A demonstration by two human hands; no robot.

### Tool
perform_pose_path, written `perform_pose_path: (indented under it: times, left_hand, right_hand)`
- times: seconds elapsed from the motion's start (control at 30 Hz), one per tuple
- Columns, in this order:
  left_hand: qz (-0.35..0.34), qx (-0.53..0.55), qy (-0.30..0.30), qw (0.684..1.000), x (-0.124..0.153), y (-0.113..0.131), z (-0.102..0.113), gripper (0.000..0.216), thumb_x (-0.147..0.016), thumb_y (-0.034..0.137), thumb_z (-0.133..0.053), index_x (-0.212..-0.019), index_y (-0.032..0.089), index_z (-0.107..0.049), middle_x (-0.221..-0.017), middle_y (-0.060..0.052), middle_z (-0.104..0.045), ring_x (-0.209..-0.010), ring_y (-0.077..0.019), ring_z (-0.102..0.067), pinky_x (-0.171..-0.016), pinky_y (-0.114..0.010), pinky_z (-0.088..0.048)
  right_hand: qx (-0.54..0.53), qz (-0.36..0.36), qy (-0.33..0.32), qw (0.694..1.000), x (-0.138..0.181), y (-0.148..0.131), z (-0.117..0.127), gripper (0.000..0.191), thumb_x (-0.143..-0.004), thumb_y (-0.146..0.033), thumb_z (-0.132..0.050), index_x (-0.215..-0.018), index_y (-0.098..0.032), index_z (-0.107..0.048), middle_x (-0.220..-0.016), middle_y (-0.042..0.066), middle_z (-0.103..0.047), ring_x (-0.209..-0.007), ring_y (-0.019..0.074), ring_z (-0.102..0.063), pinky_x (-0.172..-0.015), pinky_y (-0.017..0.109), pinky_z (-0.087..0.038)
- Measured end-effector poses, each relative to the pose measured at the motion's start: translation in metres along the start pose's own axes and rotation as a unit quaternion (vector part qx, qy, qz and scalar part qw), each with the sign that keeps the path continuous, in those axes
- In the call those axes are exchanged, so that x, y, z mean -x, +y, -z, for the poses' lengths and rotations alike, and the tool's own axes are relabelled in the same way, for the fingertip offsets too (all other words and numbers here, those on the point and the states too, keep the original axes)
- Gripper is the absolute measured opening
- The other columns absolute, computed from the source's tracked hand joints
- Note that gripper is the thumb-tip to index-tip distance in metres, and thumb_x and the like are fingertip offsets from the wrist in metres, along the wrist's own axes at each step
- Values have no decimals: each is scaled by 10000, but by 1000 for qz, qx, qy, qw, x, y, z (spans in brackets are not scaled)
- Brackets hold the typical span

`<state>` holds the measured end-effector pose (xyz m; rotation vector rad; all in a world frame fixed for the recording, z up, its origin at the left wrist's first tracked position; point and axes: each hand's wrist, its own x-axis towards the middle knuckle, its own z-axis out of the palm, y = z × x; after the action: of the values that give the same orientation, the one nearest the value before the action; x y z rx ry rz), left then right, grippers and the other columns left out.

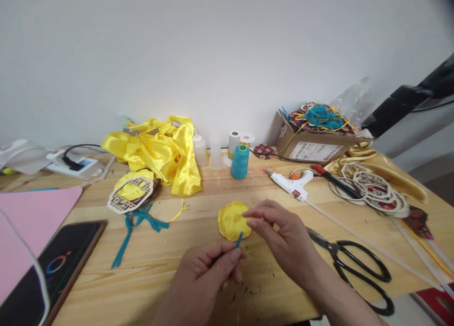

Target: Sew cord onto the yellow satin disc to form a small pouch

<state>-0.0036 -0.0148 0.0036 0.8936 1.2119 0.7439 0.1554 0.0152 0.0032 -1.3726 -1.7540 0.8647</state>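
Scissors (331, 249) lie beside right hand (283, 241) pinching disc (230, 220).

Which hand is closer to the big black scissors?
Right. The right hand lies just left of the scissors, pinching the yellow disc. The left hand is farther left, beyond the right one, pinching a teal cord.

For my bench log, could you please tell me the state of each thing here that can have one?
Round yellow satin disc: lying flat, edge pinched by right hand fingers.
Short teal cord: pinched in left hand fingers.
Black-handled scissors: shut, lying flat.
White plastic glue gun: lying on its side.
Brown cardboard box: open, filled.
Black phone: screen lit.
Teal thread spool: upright.
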Motion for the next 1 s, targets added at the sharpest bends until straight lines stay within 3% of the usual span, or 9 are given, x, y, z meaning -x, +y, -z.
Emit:
perform_pose_path:
  times: [0.07,0.17,0.4,0.57,0.73,0.9,1.0]
  left_hand:
    - [-6,72,22,997,-1,-1,3,221,-734,286,-645,-559,154,-675,-497,15,-526,-457,-74,-359,-448,-185,-275]
    - [-4,182,44,982,-2,-2,9,182,-735,273,-654,-612,140,-672,-534,27,-513,-468,-56,-344,-450,-161,-290]
    - [11,277,52,959,-3,0,17,120,-738,210,-650,-726,97,-689,-564,13,-538,-458,-41,-370,-432,-153,-320]
    - [13,288,44,957,-1,-2,16,132,-757,206,-633,-729,92,-693,-608,-17,-598,-470,-41,-418,-438,-146,-341]
    - [19,289,51,956,-3,-6,14,132,-740,216,-656,-724,95,-705,-710,-66,-658,-607,-104,-541,-519,-182,-418]
    - [22,294,46,955,-7,-7,9,140,-724,238,-676,-729,104,-716,-745,-71,-675,-675,-131,-565,-609,-218,-450]
    - [22,279,50,959,-9,-7,7,158,-692,259,-708,-694,101,-718,-706,-69,-676,-635,-127,-559,-582,-216,-441]
  right_hand:
    - [113,32,11,993,-8,8,-3,130,-815,-185,-560,-816,-200,-689,-802,45,-610,-830,188,-505,-752,334,-420]
    - [223,64,-44,972,-20,17,-11,124,-787,-135,-582,-796,-186,-694,-804,63,-608,-863,212,-463,-773,351,-412]
    - [277,77,-92,953,-30,27,-25,89,-766,-125,-600,-770,-182,-669,-860,68,-585,-897,217,-429,-781,341,-403]
    - [289,84,-89,950,-31,34,-28,112,-799,-142,-562,-713,-177,-625,-857,74,-571,-891,217,-435,-786,353,-395]
    - [203,77,-55,975,-30,30,-23,138,-787,-87,-536,-689,-177,-571,-816,53,-571,-886,204,-449,-792,341,-388]
    - [27,-16,-6,999,-37,15,1,107,-810,-152,-496,-717,-171,-546,-745,18,-580,-759,159,-510,-688,292,-396]
    - [-107,-18,11,994,-58,0,19,159,-835,-231,-480,-709,-158,-547,-700,8,-591,-710,134,-539,-676,277,-408]
